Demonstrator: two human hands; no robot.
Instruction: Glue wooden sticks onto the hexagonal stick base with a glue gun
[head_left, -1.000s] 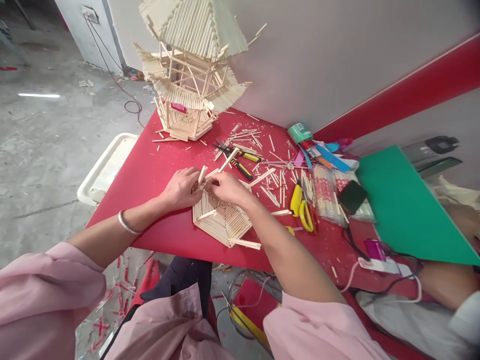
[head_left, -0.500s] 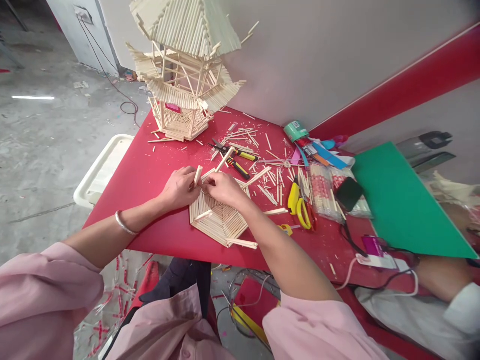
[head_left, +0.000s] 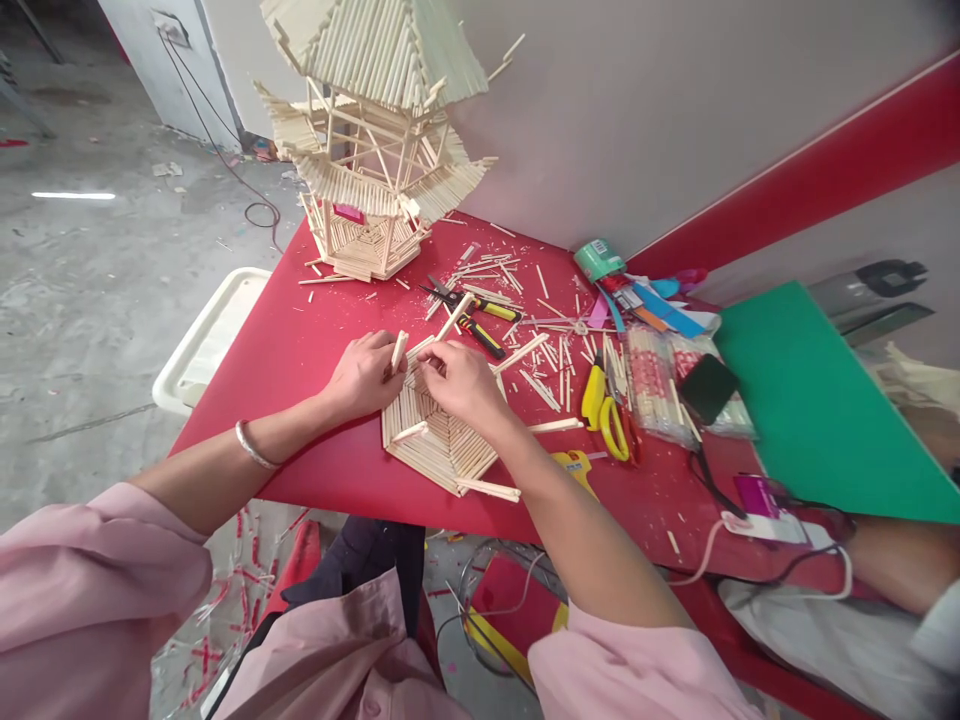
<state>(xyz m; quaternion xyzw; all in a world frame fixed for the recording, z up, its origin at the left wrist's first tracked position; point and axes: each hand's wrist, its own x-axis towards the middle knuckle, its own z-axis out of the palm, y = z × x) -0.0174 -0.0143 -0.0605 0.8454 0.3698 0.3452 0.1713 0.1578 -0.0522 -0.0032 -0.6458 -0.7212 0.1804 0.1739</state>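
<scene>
My left hand is closed around a short upright post of wooden sticks at the far-left edge of an octagonal-looking stick base. The base lies on the red table, with concentric rows of sticks and several posts jutting from its rim. Over its far part, my right hand has its thumb and fingers pinched together, a little right of that post. Whatever those fingertips hold, if anything, is too small to tell. Beyond it stand another stick post and black-and-yellow pliers.
A tiered stick pagoda stands at the table's far left. Loose sticks, yellow-handled scissors, bagged sticks and a green board lie to the right. Another person's arm rests at the right edge, near cables.
My right fingertips have drawn slightly away from the post, to the right. My left hand keeps its grip. The whole view has shifted a little.
</scene>
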